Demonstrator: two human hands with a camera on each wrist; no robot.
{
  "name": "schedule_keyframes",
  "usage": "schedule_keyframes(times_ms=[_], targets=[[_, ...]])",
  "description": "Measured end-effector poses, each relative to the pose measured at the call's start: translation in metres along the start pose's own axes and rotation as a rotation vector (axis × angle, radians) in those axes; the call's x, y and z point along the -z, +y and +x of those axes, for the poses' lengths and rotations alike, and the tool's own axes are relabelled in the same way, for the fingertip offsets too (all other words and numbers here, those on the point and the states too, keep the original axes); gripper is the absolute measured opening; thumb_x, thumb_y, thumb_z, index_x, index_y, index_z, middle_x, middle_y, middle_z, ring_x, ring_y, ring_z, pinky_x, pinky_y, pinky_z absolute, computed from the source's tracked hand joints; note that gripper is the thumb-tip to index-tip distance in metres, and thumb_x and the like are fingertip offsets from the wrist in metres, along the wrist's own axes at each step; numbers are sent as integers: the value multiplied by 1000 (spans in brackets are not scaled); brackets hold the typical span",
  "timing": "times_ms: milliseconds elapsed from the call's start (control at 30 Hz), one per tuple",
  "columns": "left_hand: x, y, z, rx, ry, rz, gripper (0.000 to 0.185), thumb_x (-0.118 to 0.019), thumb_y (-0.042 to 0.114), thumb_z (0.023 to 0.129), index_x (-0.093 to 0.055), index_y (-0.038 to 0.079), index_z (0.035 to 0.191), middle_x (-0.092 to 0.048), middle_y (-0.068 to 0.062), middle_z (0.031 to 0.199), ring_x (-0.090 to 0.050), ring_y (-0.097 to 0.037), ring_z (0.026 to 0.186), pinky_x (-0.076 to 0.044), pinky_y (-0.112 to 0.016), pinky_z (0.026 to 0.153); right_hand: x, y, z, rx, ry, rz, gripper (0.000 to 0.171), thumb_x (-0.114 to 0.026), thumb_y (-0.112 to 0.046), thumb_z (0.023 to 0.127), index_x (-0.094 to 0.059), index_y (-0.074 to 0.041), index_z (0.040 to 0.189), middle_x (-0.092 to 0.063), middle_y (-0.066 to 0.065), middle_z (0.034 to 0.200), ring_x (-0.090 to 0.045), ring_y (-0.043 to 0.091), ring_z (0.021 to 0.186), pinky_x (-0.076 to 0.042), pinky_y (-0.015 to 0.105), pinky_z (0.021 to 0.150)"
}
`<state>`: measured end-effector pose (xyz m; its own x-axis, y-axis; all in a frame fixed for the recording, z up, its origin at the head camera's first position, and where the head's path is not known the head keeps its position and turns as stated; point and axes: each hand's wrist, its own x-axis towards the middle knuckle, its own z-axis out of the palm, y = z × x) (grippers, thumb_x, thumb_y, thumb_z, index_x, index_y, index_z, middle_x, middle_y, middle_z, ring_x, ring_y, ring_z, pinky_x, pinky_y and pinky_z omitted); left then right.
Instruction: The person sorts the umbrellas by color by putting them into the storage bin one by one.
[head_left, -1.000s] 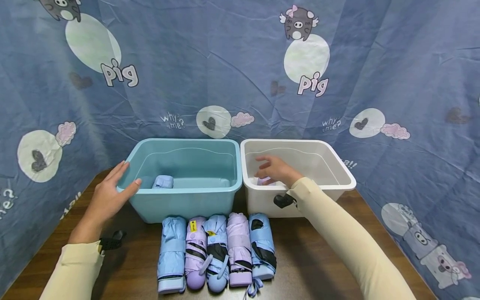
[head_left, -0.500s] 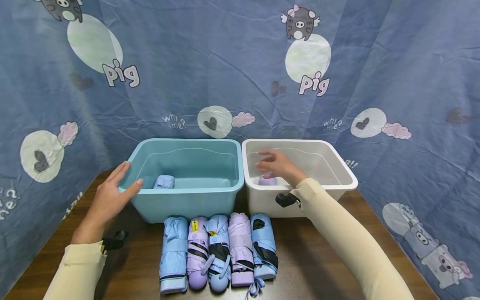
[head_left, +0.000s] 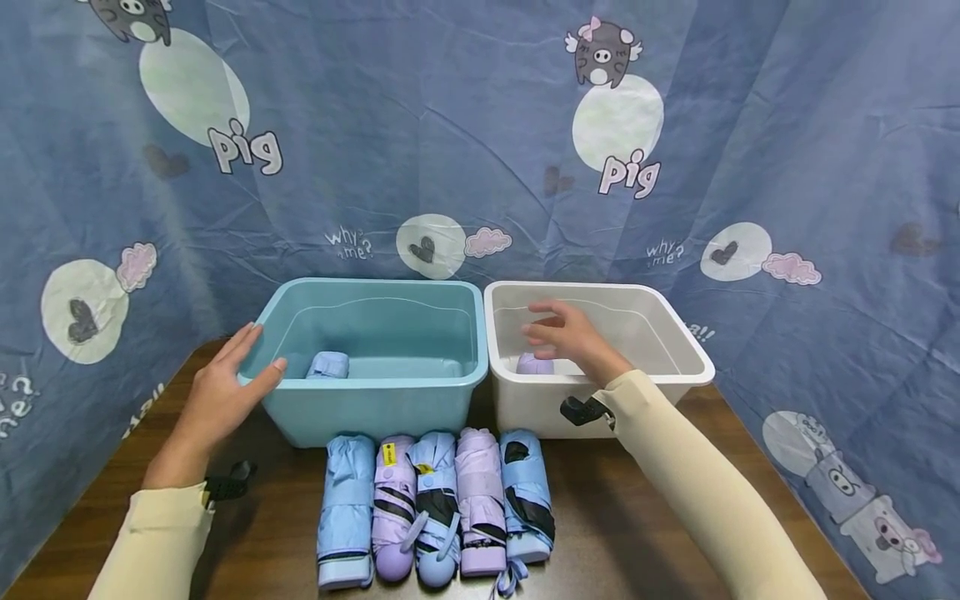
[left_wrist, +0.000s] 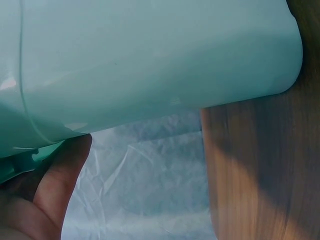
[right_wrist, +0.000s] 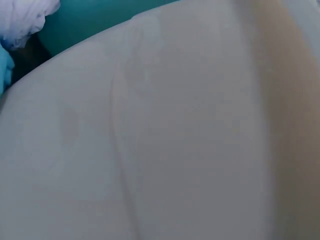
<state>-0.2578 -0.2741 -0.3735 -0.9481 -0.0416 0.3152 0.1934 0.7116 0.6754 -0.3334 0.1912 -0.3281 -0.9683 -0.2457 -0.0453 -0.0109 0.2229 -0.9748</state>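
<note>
Head view: our right hand (head_left: 573, 337) hovers open over the purple folded umbrella (head_left: 535, 363) in the white bin (head_left: 693, 354); our left hand (head_left: 221, 392) rests open on the teal bin (head_left: 375, 408). Light, soft-sleeved, probably best gripped mid-body.

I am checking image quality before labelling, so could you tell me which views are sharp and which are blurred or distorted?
Head view: sharp and evenly lit, though wide-angle bending curves the backdrop edges; the teal bin and white bin read clearly. Left wrist view: too close, teal wall soft, with faint glare. Right wrist view: almost wholly out of focus, a pale blur of white plastic.
</note>
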Motion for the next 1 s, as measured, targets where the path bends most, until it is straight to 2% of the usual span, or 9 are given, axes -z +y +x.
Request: schedule_keyframes(times_ms=[300, 533, 800, 1000], targets=[[-3, -1, -1, -6, -3, -1, 78, -57, 42, 94, -21, 6, 153, -16, -15, 160, -23, -52, 137, -24, -73, 98, 10, 1, -18, 32, 21, 2, 52, -64, -12, 93, -44, 0, 139, -52, 26, 133, -56, 43, 116, -53, 44, 86], [-4, 0, -1, -5, -10, -1, 78, -57, 43, 94, -22, 7, 153, -15, -13, 160, -22, -51, 138, -24, -72, 99, 18, 3, -28, 60, 12, 56, 50, -64, -11, 93, -46, -2, 139, -52, 25, 134, -54, 44, 118, -53, 46, 86], [-2, 1, 2, -16, -2, -3, 79, -58, 43, 94, -21, 7, 153, -15, -13, 160, -21, -50, 139, -23, -73, 99, 22, -3, -38, 76, 18, 65, 52, -65, -12, 92, -47, -2, 139, -52, 25, 133, -57, 41, 115, -53, 45, 85], [0, 0, 2, 1, 2, -1, 80, -58, 44, 93, -21, 6, 153, -14, -14, 160, -21, -51, 138, -23, -73, 99, 22, -8, -49, 97, 2, 48, 49, -63, -12, 93, -47, -3, 139, -52, 25, 133, -61, 32, 111, -52, 46, 87]])
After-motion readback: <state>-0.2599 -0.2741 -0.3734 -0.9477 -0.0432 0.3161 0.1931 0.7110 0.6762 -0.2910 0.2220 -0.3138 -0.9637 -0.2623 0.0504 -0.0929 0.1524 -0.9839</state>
